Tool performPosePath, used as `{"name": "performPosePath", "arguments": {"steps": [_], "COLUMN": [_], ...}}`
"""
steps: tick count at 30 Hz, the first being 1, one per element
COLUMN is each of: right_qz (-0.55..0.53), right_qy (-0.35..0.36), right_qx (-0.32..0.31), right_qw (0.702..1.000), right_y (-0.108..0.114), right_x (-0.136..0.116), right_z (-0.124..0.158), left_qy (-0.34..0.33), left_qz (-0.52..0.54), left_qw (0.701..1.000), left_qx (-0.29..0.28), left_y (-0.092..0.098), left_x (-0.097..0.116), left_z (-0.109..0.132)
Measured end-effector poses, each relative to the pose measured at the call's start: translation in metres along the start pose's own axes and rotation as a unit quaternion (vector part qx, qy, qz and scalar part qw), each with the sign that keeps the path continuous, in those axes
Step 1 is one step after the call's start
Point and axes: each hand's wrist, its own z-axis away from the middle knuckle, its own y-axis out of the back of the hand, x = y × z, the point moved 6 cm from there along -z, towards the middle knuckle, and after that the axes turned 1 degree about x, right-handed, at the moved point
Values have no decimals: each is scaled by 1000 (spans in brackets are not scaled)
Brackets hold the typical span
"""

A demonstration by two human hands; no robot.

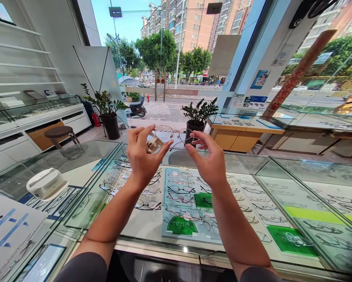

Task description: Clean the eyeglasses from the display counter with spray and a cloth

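Note:
A pair of thin metal-framed eyeglasses (164, 126) is held up in front of me, above the glass display counter. My left hand (143, 152) grips one lens side between thumb and fingers. A pale, crumpled piece (153, 144) is tucked in that same hand behind the thumb; what it is I cannot make out for certain. My right hand (208, 156) pinches the other side of the frame near the hinge with thumb and fingertips. Below the hands, rows of eyeglasses (180, 189) lie inside the counter.
The glass counter (146, 242) spans the front. A white device (46, 184) and a printed sheet (11, 231) are at the left. Beyond are a round stool (58, 132), potted plants (111, 127), a wooden cabinet (234, 137) and a large window onto the street.

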Motion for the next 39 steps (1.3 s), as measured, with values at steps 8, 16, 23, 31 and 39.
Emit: {"name": "performPosePath", "arguments": {"steps": [8, 16, 23, 31, 39], "right_qz": [2, 32, 44, 51, 61], "right_qy": [51, 76, 92, 127, 126], "right_qx": [69, 90, 99, 109, 105], "right_qw": [996, 993, 990, 985, 985], "right_y": [2, 6, 9, 10, 10], "right_x": [-8, -17, -22, -28, -29], "right_z": [3, 5, 6, 8, 10], "left_qy": [80, 119, 158, 151, 151], "left_qz": [46, 69, 83, 89, 82], "left_qw": [993, 981, 972, 972, 970], "left_qx": [-76, -138, -152, -157, -171], "left_y": [-10, -18, -17, -19, -15], "left_x": [-14, -31, -32, -35, -34], "left_z": [-3, -3, -3, -3, -6]}}
